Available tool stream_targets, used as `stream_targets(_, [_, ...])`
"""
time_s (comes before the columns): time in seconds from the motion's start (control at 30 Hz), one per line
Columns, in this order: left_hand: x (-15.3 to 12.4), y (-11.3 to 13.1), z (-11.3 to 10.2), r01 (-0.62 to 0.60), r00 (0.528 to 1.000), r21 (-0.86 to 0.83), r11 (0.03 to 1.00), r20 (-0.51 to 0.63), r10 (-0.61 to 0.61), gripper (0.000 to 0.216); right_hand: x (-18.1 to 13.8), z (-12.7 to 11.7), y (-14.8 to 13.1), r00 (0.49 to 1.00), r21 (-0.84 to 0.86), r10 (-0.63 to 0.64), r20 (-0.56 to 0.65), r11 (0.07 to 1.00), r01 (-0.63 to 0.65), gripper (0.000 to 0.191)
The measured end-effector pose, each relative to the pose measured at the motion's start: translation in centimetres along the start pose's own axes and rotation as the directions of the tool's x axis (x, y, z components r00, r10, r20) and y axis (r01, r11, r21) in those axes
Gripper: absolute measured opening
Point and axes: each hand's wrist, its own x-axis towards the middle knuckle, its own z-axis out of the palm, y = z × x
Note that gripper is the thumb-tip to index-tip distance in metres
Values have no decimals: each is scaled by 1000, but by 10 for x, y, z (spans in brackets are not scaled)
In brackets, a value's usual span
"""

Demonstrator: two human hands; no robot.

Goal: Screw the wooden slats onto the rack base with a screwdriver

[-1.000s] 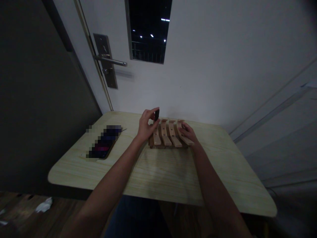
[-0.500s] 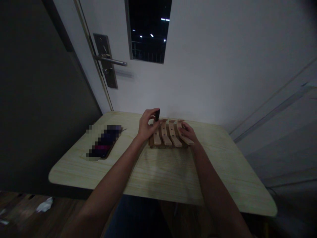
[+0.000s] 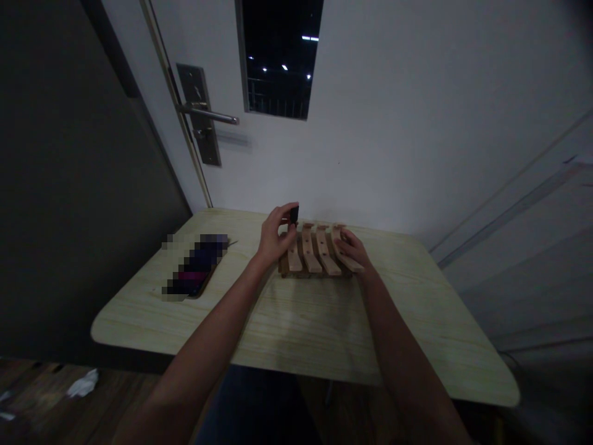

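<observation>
A small wooden rack (image 3: 311,252) with several curved light slats, dotted with dark holes, stands at the middle of the table. My left hand (image 3: 277,235) is at its left end, thumb and fingers closed around a small flat black piece (image 3: 294,214) held upright above the leftmost slat. Whether the black piece touches that slat I cannot tell. At the other end, my right hand (image 3: 353,248) grips the rightmost slat (image 3: 345,250), its fingers partly hidden behind the wood.
The pale wood-grain table (image 3: 315,334) has rounded corners and stands against a white door with a metal handle (image 3: 208,114). A phone (image 3: 199,269), blurred out, lies left of my left arm, with a thin rod (image 3: 233,243) beside it. Crumpled white paper (image 3: 83,383) is on the floor.
Almost nothing differs. My left fingers have shifted very slightly around the black piece; the rack and my right hand stay in place.
</observation>
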Motion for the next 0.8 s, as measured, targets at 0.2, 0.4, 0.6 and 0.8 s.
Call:
stream_targets(0.2, [3,6,-1,-56,998,128,990,-13,58,44,-1,1,-2,1000,-7,28,12,1000,-27,51])
stream_targets(0.4, [-1,1,1,-16,1000,87,996,-18,18,48,0,1,-3,1000,-4,22,-6,1000,-22,52])
stream_targets(0.6, [-3,0,1,26,999,-21,999,26,-26,50,-1,3,-3,999,8,12,-30,1000,-12,50])
stream_targets(0.8, [3,5,-3,-61,996,169,984,-58,72,42,-2,3,-4,1000,25,7,-3,1000,-6,48])
